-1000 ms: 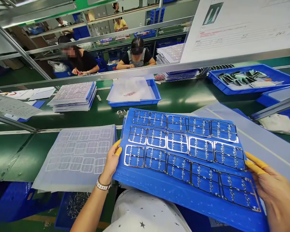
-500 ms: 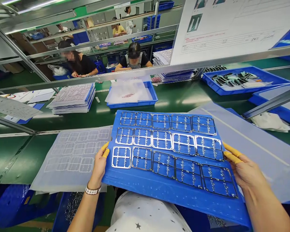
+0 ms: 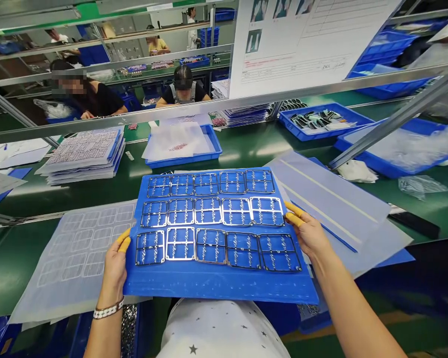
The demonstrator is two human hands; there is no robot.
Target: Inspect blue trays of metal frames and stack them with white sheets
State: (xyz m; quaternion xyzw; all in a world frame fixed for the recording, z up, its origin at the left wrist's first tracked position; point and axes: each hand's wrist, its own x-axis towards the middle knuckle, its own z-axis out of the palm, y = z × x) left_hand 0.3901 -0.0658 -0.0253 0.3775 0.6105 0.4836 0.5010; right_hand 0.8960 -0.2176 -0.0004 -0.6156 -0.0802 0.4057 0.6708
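Note:
A blue sheet (image 3: 224,286) is held up in front of my body, above the bench's front edge. Several square metal frames (image 3: 180,243) lie on it in three rows, with thin script-like pieces inside them. My left hand (image 3: 116,263) grips the sheet's left edge, yellow covers on its fingertips and a bracelet at the wrist. My right hand (image 3: 308,231) grips the right edge, also with yellow-covered fingers. Left of the sheet, a translucent sheet (image 3: 33,293) with faint square outlines lies on the green bench (image 3: 242,154).
Beyond are a paper stack (image 3: 82,149), a blue tray with paper (image 3: 182,159), and a blue tray of dark parts (image 3: 321,134). Pale sheets with yellowish strips (image 3: 328,199) lie at right, near a dark flat object (image 3: 414,221). A metal rail (image 3: 134,117) crosses ahead; people sit beyond.
The view has turned to the right, so the surroundings sit further left. The blue sheet looks more level, its right side less near the camera. Both hands still hold it.

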